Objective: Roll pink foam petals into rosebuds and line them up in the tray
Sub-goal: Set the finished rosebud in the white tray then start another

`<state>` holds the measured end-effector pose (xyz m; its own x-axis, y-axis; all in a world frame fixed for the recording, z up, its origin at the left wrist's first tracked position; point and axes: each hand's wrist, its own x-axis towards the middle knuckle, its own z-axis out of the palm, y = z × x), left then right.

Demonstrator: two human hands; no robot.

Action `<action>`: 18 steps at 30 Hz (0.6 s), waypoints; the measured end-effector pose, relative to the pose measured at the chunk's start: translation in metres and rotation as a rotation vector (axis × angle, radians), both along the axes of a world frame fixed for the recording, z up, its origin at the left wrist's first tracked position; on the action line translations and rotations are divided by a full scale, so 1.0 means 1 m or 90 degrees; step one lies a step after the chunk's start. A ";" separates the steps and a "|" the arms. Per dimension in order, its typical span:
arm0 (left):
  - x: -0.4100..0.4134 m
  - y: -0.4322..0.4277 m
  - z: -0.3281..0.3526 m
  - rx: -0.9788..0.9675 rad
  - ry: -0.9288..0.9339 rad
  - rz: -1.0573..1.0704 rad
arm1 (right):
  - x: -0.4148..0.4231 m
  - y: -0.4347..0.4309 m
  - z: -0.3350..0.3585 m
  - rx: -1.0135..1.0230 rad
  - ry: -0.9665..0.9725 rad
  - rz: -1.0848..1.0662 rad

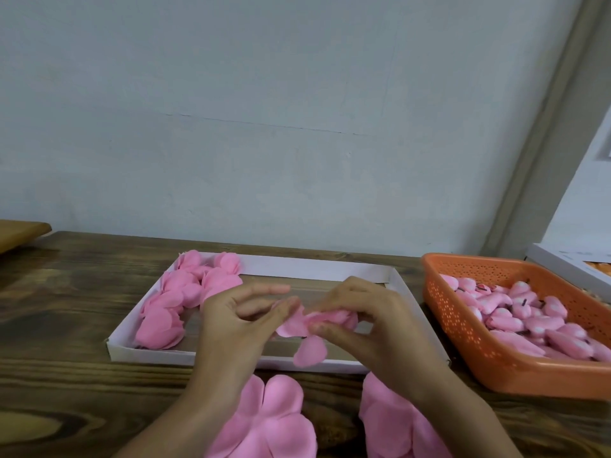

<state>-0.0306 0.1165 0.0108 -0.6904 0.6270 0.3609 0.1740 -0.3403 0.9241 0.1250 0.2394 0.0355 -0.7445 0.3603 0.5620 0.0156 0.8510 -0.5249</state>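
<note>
At the left end of the white tray (148, 353), finished pink rosebuds (185, 299) sit in two short rows against the side wall; the rest of the tray floor shows bare. Just right of them the left hand (231, 322) hovers over the tray, forefinger stretched out, the other fingers bent in and pinching the near edge of a pink foam petal (296, 323). The right hand (373, 319) has its fingers curled round the other end, thumb pressed underneath, one lobe dangling below. I'd say this is mid-roll: the bud is not yet tight. The next move likely calls for wrapping the loose lobe round, then setting the bud beside the rows without crushing them. More flat petals (271, 421) lie on the wooden table (66, 375) under the wrists. Far right, an orange basket (463, 368) holds many small pink pieces.
</note>
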 end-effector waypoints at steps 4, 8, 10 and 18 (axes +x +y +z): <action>0.000 0.000 0.000 0.011 -0.004 -0.007 | 0.002 0.003 0.002 0.013 -0.035 0.015; 0.007 0.000 -0.001 0.035 0.046 0.006 | 0.003 0.003 0.004 0.019 -0.053 0.013; 0.012 0.000 -0.003 0.039 0.088 0.025 | 0.003 0.003 0.005 0.027 -0.055 0.014; 0.022 -0.002 0.000 0.077 0.083 -0.004 | -0.004 -0.004 -0.002 -0.034 0.027 0.000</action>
<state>-0.0084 0.1141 0.0110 -0.6294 0.5774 0.5201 0.2876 -0.4487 0.8462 0.1214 0.2354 0.0332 -0.7205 0.3903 0.5732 -0.0078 0.8220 -0.5695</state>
